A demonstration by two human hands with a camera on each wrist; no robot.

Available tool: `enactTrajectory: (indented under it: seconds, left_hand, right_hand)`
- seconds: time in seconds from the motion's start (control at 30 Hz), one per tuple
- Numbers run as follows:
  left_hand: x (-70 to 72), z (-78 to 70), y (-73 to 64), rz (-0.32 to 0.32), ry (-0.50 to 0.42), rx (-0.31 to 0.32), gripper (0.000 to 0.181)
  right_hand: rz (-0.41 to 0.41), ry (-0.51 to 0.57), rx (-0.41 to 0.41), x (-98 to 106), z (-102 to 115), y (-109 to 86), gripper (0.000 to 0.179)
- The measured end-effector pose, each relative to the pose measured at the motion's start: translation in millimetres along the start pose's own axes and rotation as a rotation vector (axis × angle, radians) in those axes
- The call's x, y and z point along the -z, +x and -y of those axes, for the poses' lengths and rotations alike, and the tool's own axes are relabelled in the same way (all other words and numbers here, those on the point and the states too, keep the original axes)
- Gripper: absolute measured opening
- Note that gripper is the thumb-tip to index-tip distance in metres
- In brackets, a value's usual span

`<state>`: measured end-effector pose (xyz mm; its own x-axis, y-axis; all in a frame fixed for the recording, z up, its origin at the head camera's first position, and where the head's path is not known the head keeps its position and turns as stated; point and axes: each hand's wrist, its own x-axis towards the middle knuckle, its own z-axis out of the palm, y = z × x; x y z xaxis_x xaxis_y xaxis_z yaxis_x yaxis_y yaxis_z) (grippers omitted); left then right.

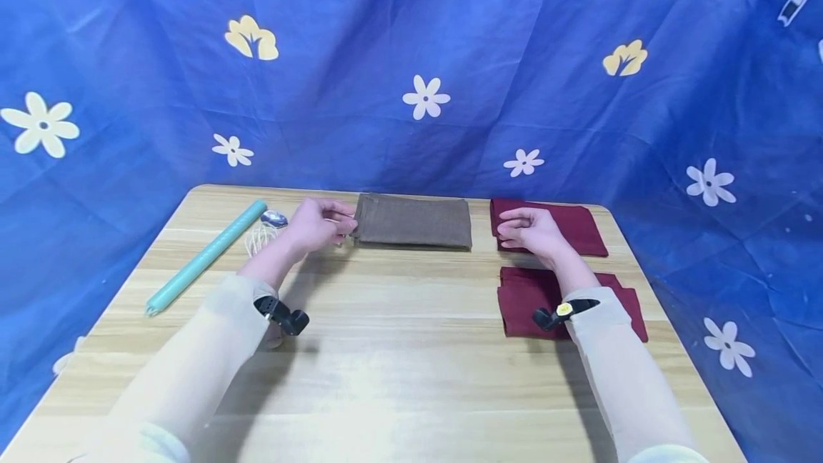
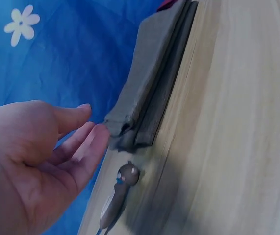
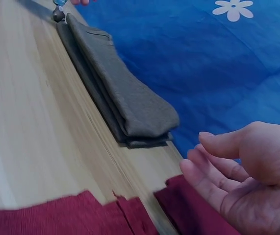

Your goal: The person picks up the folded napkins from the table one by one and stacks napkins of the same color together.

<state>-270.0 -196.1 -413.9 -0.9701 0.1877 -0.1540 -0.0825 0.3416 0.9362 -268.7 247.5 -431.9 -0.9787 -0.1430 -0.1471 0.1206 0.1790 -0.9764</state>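
Note:
A grey-brown folded cloth lies flat along the table's far edge. At its left end is my left hand, its fingers slightly bent and the thumb apart; in the left wrist view the fingertips come right up to the cloth's corner. Below that hand lies a brown handle with a round knob. My right hand, loosely curved with nothing in its grasp, is over the left part of the far maroon folded cloth. A second maroon cloth lies nearer, partly hidden by the right wrist.
On the left lie a long turquoise rod, a metal spoon bowl and a wire whisk, the whisk partly covered by the left forearm. A blue curtain with flowers hangs behind the wooden table.

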Motion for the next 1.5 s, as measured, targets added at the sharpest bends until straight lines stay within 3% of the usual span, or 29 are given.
enactTrajectory:
  seconds: [0.63, 1.03, 1.2, 1.5]
  left_hand:
    - [-36.7, -4.3, -22.3, 0.141, -0.092, -0.014, 0.045]
    - [-78.9, -8.7, -37.3, 0.193, -0.172, -0.024, 0.04]
    - [-95.2, -7.5, -38.5, 0.206, -0.167, -0.045, 0.039]
    - [-120.9, -8.1, -38.8, 0.218, -0.263, -0.018, 0.042]
  right_hand:
    - [-0.014, -0.069, 0.016, 47, 5, -47.1, 0.044]
    - [0.017, -0.091, 0.038, 80, -1, -80.4, 0.042]
    - [0.007, -0.13, 0.035, 99, -9, -91.6, 0.046]
    - [-0.009, -0.175, 0.031, 128, -18, -111.6, 0.041]
